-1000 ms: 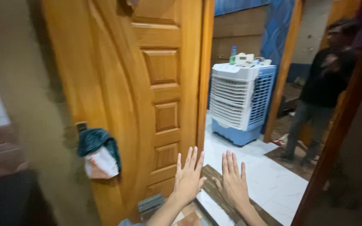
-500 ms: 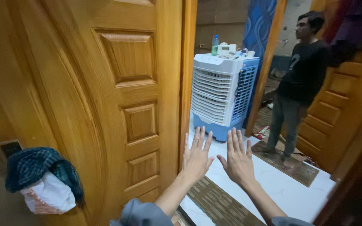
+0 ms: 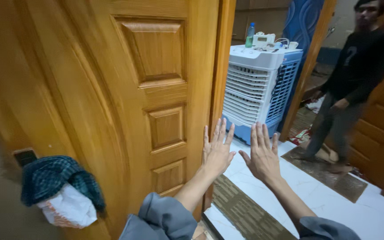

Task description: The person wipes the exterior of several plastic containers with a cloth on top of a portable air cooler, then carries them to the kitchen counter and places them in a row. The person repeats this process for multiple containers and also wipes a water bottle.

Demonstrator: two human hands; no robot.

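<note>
Doorway gap narrow, crowded beyond

The wooden door (image 3: 125, 102) fills the frame's left half; right of its edge, both raised hands have open floor (image 3: 334, 204) ahead, but the white air cooler (image 3: 261, 84) at upper centre and a person (image 3: 347, 89) at upper right block passage.

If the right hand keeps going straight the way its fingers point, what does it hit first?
Probably the white air cooler. The right hand is open, fingers aimed up and forward through the doorway, with nothing visible between it and the cooler's louvred front. Depth is hard to judge from this view.
</note>
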